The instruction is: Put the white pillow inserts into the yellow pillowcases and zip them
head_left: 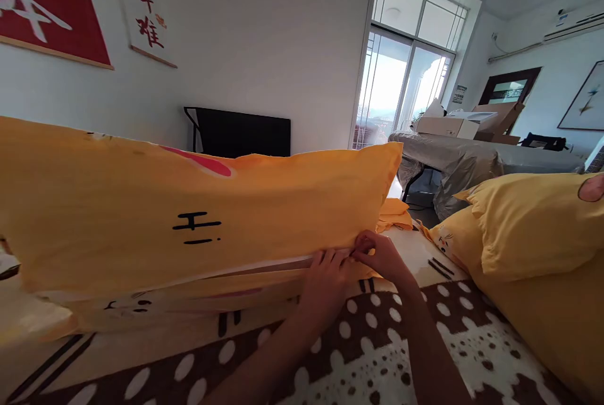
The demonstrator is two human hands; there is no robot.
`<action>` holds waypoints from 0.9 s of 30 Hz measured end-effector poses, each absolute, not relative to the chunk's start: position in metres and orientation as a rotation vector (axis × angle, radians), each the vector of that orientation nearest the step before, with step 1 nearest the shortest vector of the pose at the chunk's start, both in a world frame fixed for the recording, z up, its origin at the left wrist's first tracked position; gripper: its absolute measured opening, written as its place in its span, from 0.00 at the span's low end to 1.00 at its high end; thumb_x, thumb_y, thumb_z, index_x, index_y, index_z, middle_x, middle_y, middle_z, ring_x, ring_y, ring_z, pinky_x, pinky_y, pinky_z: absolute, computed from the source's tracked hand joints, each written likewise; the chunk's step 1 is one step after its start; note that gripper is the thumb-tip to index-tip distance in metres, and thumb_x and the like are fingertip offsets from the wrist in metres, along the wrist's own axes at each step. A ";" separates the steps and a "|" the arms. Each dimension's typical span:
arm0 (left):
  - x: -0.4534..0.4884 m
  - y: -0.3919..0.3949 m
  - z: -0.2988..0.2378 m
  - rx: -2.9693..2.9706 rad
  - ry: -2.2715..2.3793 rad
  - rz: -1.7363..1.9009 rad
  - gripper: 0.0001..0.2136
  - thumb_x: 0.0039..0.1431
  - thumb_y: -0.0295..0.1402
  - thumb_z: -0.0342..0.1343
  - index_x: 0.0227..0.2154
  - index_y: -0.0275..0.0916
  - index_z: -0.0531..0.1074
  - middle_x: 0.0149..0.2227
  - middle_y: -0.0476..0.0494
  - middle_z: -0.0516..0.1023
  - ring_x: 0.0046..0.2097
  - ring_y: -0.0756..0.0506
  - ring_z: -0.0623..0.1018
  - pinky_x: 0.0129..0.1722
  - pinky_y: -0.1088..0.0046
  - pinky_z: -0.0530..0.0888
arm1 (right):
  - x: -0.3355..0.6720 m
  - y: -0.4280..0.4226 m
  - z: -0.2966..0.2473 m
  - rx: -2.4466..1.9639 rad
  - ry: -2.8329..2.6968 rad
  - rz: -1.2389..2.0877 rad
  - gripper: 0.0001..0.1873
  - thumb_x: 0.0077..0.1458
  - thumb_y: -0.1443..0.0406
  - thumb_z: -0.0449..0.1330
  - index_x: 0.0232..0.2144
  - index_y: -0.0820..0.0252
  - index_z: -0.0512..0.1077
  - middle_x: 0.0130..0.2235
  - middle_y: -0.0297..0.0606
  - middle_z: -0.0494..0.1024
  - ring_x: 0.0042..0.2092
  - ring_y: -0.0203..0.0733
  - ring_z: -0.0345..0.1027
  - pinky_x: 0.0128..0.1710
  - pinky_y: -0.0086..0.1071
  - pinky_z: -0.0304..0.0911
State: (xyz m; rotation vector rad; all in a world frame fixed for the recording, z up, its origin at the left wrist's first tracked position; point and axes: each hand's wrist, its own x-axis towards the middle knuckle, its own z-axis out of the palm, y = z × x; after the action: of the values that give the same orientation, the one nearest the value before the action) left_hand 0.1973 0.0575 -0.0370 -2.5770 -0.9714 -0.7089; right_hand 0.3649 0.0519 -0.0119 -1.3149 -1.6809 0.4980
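Observation:
A long yellow pillow in a printed case lies across the bed in front of me. My left hand presses its fingers against the lower edge of the pillowcase near the open seam. My right hand is pinched on that same edge, right beside the left hand. What the right fingertips grip looks like a zipper pull or a fold of cloth; I cannot make out which.
A brown and white dotted blanket covers the bed. Two more yellow pillows are stacked at the right. Beyond stand a covered table with cardboard boxes, a black screen by the wall, and a glass balcony door.

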 end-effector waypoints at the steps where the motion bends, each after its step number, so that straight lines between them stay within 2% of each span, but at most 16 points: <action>1: 0.198 0.058 -0.039 -2.575 -0.979 -0.741 0.13 0.58 0.25 0.47 0.44 0.35 0.70 0.44 0.37 0.74 0.44 0.40 0.71 0.46 0.60 0.68 | 0.365 0.054 -0.013 -1.292 -1.669 0.508 0.07 0.43 0.68 0.61 0.25 0.57 0.65 0.23 0.28 0.72 0.28 0.36 0.69 0.29 0.27 0.61; 6: 0.203 0.056 -0.029 -2.710 -1.186 -0.739 0.16 0.58 0.24 0.46 0.48 0.36 0.69 0.46 0.37 0.74 0.48 0.42 0.72 0.48 0.63 0.69 | 0.367 0.063 -0.021 -1.186 -1.611 0.570 0.09 0.42 0.66 0.62 0.26 0.57 0.63 0.25 0.28 0.71 0.28 0.35 0.68 0.29 0.27 0.62; 10: 0.208 0.059 -0.014 -2.763 -1.376 -0.614 0.14 0.61 0.26 0.43 0.45 0.39 0.71 0.42 0.38 0.77 0.45 0.43 0.75 0.44 0.65 0.70 | 0.369 0.065 -0.024 -1.118 -1.548 0.690 0.11 0.41 0.64 0.64 0.25 0.58 0.63 0.24 0.28 0.71 0.28 0.36 0.69 0.30 0.28 0.63; 18: 0.219 0.068 -0.009 -2.694 -1.432 -0.585 0.14 0.63 0.32 0.43 0.36 0.39 0.74 0.35 0.39 0.79 0.37 0.40 0.78 0.34 0.66 0.70 | 0.373 0.064 -0.024 -1.055 -1.544 0.792 0.12 0.41 0.63 0.65 0.24 0.58 0.64 0.21 0.28 0.72 0.27 0.36 0.70 0.30 0.28 0.62; 27: 0.217 0.072 -0.016 -2.684 -1.342 -0.604 0.12 0.63 0.30 0.42 0.39 0.37 0.72 0.38 0.40 0.79 0.39 0.39 0.78 0.34 0.64 0.70 | 0.369 0.061 -0.020 -1.135 -1.581 0.723 0.07 0.41 0.68 0.63 0.26 0.59 0.69 0.23 0.29 0.73 0.28 0.36 0.70 0.32 0.30 0.64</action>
State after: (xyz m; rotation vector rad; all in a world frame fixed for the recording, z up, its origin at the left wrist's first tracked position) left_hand 0.2165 0.0716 -0.0164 -2.6840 -1.3422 -0.6038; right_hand 0.3695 0.0614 -0.0203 -1.1349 -1.5807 0.7233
